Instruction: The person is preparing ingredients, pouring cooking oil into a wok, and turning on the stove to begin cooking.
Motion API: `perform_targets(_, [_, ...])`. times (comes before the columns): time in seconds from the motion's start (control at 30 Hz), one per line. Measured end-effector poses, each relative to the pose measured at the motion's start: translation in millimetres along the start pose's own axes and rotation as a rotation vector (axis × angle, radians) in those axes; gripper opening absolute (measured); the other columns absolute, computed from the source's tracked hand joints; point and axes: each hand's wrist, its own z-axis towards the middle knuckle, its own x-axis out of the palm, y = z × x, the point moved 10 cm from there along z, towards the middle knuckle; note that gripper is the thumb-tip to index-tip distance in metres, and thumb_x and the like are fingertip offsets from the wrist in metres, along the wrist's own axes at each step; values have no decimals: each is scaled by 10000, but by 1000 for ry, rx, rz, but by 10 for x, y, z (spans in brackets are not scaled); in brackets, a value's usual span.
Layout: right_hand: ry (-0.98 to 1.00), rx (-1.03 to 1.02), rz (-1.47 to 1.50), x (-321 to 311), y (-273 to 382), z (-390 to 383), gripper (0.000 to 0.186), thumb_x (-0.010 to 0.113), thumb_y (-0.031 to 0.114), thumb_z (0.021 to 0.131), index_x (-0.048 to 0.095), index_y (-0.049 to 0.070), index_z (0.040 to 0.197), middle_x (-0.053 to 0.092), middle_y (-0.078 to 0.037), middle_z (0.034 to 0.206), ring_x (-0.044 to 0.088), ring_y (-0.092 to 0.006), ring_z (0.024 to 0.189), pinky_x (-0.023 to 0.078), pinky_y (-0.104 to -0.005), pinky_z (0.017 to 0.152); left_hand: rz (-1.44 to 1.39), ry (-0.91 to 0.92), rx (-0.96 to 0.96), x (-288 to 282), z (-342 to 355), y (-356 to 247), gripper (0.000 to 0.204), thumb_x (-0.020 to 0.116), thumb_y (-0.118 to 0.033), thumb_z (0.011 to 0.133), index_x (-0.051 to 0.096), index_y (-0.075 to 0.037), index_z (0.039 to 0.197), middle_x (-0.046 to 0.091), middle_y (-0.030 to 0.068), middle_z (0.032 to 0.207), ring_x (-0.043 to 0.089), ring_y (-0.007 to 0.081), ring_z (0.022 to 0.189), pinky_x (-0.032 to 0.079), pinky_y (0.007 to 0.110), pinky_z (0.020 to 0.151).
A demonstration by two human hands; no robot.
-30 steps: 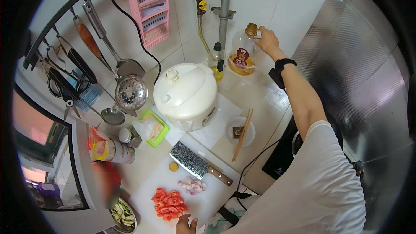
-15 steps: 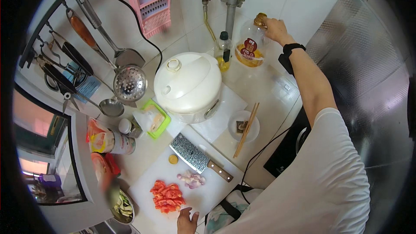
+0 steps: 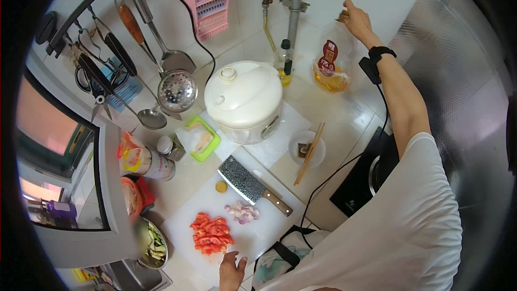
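Observation:
My right hand (image 3: 357, 23) is closed around the capped neck of a large clear oil jug (image 3: 334, 64) with a red label and amber oil at its bottom. Whether the jug's base touches the counter I cannot tell. A small oil bottle (image 3: 284, 63) with a dark cap stands just left of it. At the lower edge, my left hand (image 3: 232, 271) holds nothing, its fingers apart, close to the white cutting board (image 3: 180, 221). Chopped tomato (image 3: 211, 233), chopped pinkish-white pieces (image 3: 242, 213), a cleaver (image 3: 243, 182) and a small round yellowish cap (image 3: 221, 187) lie on the board.
Behind the board stands a white lidded pot (image 3: 243, 94). Chopsticks (image 3: 310, 153) rest across a white bowl (image 3: 307, 157). A black cooktop (image 3: 353, 183) and its cord lie to the right. Hanging utensils (image 3: 178, 90) and a bowl of cut vegetables (image 3: 156, 245) are at left.
The oil jug has moved right, away from the small bottle, with my right hand on its neck. My left hand stays by the board. The whole view has shifted a little.

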Motion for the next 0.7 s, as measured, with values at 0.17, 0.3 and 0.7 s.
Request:
perform_targets(0.17, [-63, -158, 64, -925, 438, -108, 389, 568, 60, 767, 403, 96, 1117, 634, -204, 846, 600, -408, 816, 471, -465, 710, -63, 50, 124, -55, 2, -209, 325, 652, -159, 825, 571, 28, 1078, 613, 202, 1026, 623, 304, 907, 517, 357, 700])
perform_targets(0.3, [-73, -182, 52, -1797, 847, -412, 407, 519, 8, 809, 386, 102, 1183, 636, -214, 838, 607, -391, 844, 473, -442, 708, -117, 135, 241, -151, -58, -373, 327, 639, -147, 838, 559, 20, 1108, 619, 172, 1021, 625, 266, 907, 512, 340, 707])
perform_targets(0.7, [-385, -494, -100, -4181, 2503, -1461, 433, 612, 47, 776, 396, 35, 1151, 603, -215, 752, 589, -415, 705, 457, -455, 577, -765, 683, 595, -375, -454, -1078, 554, 609, -254, 871, 377, -21, 1317, 464, 160, 1288, 522, 291, 1120, 452, 392, 903])
